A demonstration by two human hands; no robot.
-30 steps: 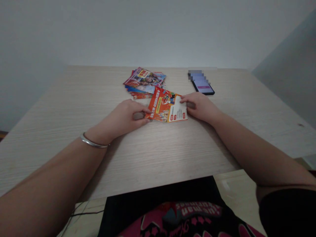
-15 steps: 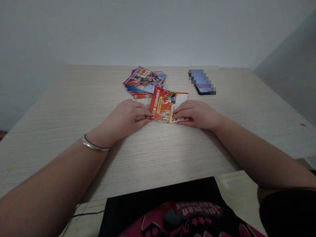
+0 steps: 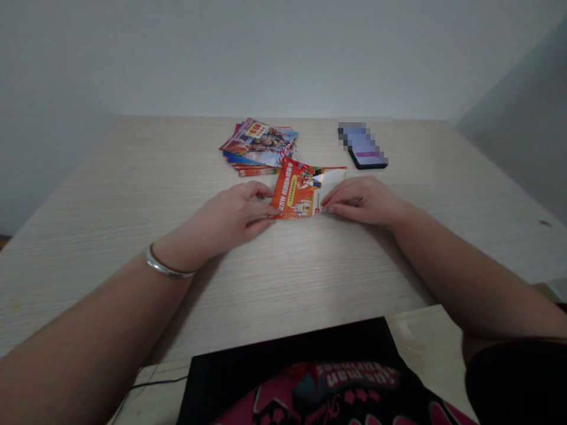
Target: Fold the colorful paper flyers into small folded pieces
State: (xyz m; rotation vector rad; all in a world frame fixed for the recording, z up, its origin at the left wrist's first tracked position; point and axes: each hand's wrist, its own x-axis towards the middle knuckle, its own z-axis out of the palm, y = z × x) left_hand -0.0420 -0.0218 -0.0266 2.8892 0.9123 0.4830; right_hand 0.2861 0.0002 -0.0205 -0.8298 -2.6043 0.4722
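Note:
An orange printed flyer (image 3: 295, 192) lies at the middle of the table with its right end curled up, so a white triangle of paper shows there. My left hand (image 3: 243, 213) pinches its lower left edge between thumb and fingers. On the other side, my right hand (image 3: 361, 200) grips the curled right end, its fingertips partly covering the white part. Just behind the flyer sits a fanned stack of colourful leaflets (image 3: 266, 141), close to its upper left corner. A silver bangle (image 3: 166, 268) circles my left wrist.
A phone (image 3: 365, 147) with its screen lit lies at the back right, partly pixelated. The pale wood-look table (image 3: 266, 283) meets a white wall (image 3: 283, 59) at its far side. Dark clothing (image 3: 287, 348) and a thin black cable (image 3: 159, 383) are at the near edge.
The flyer has shifted slightly right, and its right end now curls over more, hiding most of the red-marked white panel. My right hand has moved a little right; my left fingers have spread somewhat.

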